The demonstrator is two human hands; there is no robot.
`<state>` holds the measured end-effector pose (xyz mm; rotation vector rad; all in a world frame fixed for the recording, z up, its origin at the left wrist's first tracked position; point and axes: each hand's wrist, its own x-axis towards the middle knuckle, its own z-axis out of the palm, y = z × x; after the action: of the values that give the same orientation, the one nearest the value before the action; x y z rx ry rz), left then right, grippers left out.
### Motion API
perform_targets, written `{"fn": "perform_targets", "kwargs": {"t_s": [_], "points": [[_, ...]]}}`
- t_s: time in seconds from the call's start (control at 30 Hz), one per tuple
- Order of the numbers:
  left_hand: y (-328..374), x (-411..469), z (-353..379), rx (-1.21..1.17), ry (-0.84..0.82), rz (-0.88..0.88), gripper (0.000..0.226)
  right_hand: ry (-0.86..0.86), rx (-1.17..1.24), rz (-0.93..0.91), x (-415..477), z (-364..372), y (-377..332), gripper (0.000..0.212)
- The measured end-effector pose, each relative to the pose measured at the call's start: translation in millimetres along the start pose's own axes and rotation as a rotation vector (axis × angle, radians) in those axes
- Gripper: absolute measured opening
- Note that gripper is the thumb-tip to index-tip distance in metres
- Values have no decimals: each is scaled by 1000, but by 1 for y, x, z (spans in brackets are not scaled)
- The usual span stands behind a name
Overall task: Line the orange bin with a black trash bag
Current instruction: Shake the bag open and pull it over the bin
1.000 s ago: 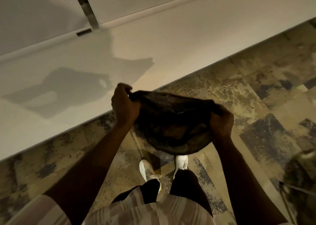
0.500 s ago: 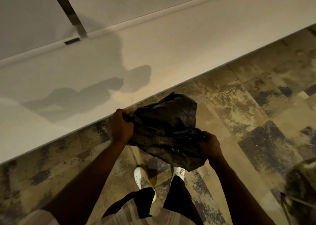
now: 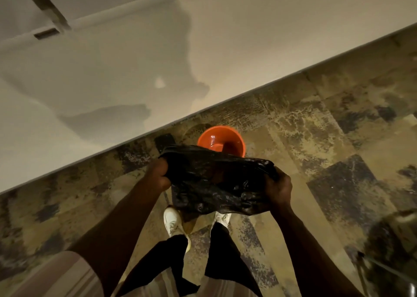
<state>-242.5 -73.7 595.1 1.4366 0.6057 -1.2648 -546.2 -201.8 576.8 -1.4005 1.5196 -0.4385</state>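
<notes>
A crumpled black trash bag (image 3: pixel 216 181) hangs stretched between both hands above my feet. My left hand (image 3: pixel 159 174) grips its left edge with curled fingers. My right hand (image 3: pixel 278 189) grips the right edge the same way. Just beyond the bag, on the floor near the wall, stands the round orange bin (image 3: pixel 222 139); its open mouth faces up and its near rim is hidden by the bag. The bag is above and in front of the bin, not inside it.
A pale wall (image 3: pixel 203 48) runs diagonally across the top, meeting the mottled tiled floor (image 3: pixel 327 138) right behind the bin. My white shoes (image 3: pixel 173 223) stand just short of the bin. A dark blurred object (image 3: pixel 392 247) sits at the right edge.
The orange bin has come into view beyond the bag. My hands have moved apart, spreading the bag wider than half a second ago.
</notes>
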Motion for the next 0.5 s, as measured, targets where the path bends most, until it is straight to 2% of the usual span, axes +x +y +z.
{"fn": "perform_targets", "kwargs": {"t_s": [0.07,0.13,0.2,0.3,0.4,0.5], "points": [[-5,1,13,-3,-112,-38,37,-6,-26,14,17,-9,-3,24],[-11,7,22,59,-143,-40,27,-12,-43,53,34,-20,-5,27],[-12,15,29,107,-149,-11,28,-16,-48,89,53,-31,-9,28],[-9,28,35,187,-66,88,38,-52,17,141,75,-38,-15,32],[-5,48,37,287,31,182,38,-18,32,150,93,-36,-17,30],[-1,74,44,372,82,248,45,12,28,170,107,-26,-14,48]]}}
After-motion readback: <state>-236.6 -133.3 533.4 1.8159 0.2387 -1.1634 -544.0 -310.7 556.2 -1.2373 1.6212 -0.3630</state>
